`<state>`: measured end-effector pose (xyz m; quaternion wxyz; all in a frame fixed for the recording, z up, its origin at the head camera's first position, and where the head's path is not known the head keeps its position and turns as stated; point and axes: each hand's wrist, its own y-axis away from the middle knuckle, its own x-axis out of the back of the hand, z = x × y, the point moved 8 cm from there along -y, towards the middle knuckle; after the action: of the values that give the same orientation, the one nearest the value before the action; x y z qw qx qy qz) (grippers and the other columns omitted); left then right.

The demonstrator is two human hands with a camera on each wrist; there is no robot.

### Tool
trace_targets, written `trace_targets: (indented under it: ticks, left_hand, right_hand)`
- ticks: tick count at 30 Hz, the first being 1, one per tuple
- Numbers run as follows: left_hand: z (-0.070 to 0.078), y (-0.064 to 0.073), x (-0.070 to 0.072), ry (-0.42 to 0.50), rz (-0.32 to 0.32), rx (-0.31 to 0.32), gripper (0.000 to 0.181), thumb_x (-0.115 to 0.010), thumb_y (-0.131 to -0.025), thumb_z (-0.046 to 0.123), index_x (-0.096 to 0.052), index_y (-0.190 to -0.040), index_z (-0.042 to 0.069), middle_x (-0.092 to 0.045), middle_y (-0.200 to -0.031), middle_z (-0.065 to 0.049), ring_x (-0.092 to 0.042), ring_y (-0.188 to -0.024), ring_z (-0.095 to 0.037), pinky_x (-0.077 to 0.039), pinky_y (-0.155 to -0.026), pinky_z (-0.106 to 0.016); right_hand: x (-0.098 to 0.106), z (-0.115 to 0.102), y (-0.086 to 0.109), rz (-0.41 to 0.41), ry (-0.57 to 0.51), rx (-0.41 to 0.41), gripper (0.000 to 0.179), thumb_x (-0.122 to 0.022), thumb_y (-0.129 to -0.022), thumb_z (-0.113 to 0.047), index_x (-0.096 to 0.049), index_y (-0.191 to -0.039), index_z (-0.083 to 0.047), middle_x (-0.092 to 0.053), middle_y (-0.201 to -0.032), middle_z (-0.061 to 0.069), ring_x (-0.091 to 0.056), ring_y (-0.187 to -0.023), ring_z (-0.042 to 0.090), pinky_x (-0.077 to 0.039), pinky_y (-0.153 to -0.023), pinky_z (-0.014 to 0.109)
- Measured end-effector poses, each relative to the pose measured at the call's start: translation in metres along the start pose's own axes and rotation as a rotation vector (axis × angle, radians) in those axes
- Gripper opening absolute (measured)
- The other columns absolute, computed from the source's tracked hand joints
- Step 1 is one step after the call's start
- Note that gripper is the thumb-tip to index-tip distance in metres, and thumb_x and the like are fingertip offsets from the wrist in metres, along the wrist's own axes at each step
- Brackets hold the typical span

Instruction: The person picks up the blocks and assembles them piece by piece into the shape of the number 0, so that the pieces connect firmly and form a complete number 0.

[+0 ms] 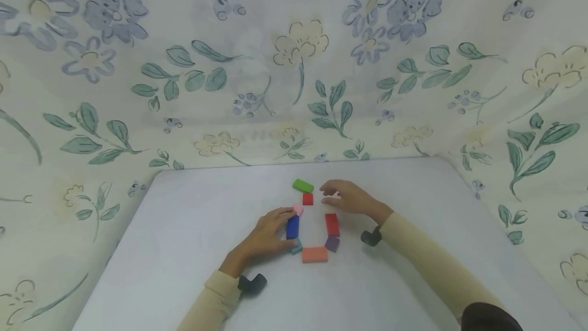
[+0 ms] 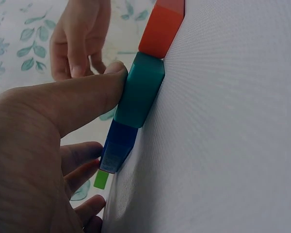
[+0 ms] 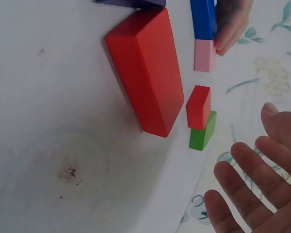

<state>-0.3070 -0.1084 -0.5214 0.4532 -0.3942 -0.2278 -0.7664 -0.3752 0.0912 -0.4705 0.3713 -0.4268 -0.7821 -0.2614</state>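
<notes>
My left hand [image 1: 266, 234] lies along the left side of a loose ring of blocks. Its thumb touches the teal block [image 2: 140, 90], and its fingers reach past the blue block [image 1: 292, 227] to the pink block [image 1: 298, 209]. My right hand [image 1: 351, 197] hovers over the far right side with relaxed, spread fingers and nothing in them. Nearest to it are the small red block [image 1: 308, 199] and the green block [image 1: 303, 185], which sit close together at the far end. Below that hand lies a longer red block [image 3: 153, 73].
A purple block [image 1: 332, 243] meets the long red block's near end. An orange block [image 1: 314, 255] closes the near side of the ring. The white table [image 1: 193, 218] ends at a flowered cloth [image 1: 257, 91] behind. Both wrists wear dark straps.
</notes>
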Motion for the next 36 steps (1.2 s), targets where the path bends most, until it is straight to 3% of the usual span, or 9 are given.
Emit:
trace_targets:
  ticks: [9, 16, 22, 30, 36]
  left_hand:
    - [-0.005, 0.0, 0.003, -0.021, 0.012, 0.03, 0.082, -0.071, -0.084, 0.056, -0.042, -0.152, 0.02, -0.036, -0.16, -0.003, -0.027, -0.151, -0.032, -0.024, -0.119, -0.061]
    - [-0.005, 0.003, 0.003, -0.01, 0.014, 0.035, 0.082, -0.071, -0.084, 0.055, -0.043, -0.152, 0.019, -0.037, -0.159, -0.004, -0.027, -0.151, -0.033, -0.024, -0.119, -0.062]
    - [-0.004, 0.003, 0.003, -0.012, 0.014, 0.01, 0.082, -0.07, -0.084, 0.057, -0.042, -0.152, 0.02, -0.037, -0.16, -0.003, -0.028, -0.151, -0.032, -0.024, -0.119, -0.061]
    - [-0.001, 0.002, 0.001, 0.004, -0.006, 0.009, 0.082, -0.071, -0.085, 0.055, -0.042, -0.152, 0.019, -0.035, -0.161, -0.005, -0.027, -0.151, -0.034, -0.022, -0.12, -0.062]
    - [-0.001, 0.003, 0.0, -0.002, 0.0, 0.006, 0.081, -0.071, -0.085, 0.053, -0.041, -0.153, 0.019, -0.035, -0.161, -0.004, -0.028, -0.15, -0.033, -0.024, -0.119, -0.062]
  right_hand:
    - [-0.001, -0.018, -0.024, -0.033, 0.172, 0.17, 0.033, -0.066, -0.096, -0.015, -0.064, -0.129, -0.012, -0.069, -0.121, 0.005, -0.065, -0.113, 0.02, -0.054, -0.098, 0.037]
    - [-0.005, -0.031, -0.032, -0.058, 0.265, 0.216, 0.031, -0.066, -0.095, -0.012, -0.066, -0.126, -0.012, -0.07, -0.118, 0.004, -0.066, -0.11, 0.019, -0.054, -0.098, 0.034]
    - [-0.01, -0.037, -0.04, -0.093, 0.314, 0.199, 0.031, -0.068, -0.095, -0.016, -0.066, -0.126, -0.014, -0.069, -0.119, 0.003, -0.065, -0.113, 0.019, -0.053, -0.099, 0.034]
    - [-0.021, -0.03, -0.047, -0.137, 0.331, 0.105, 0.029, -0.069, -0.094, -0.022, -0.068, -0.123, -0.018, -0.068, -0.115, -0.001, -0.063, -0.113, 0.017, -0.051, -0.1, 0.033]
    - [-0.027, -0.03, -0.048, -0.121, 0.384, 0.118, 0.025, -0.071, -0.093, -0.024, -0.069, -0.118, -0.021, -0.068, -0.108, -0.005, -0.064, -0.109, 0.013, -0.051, -0.098, 0.029]
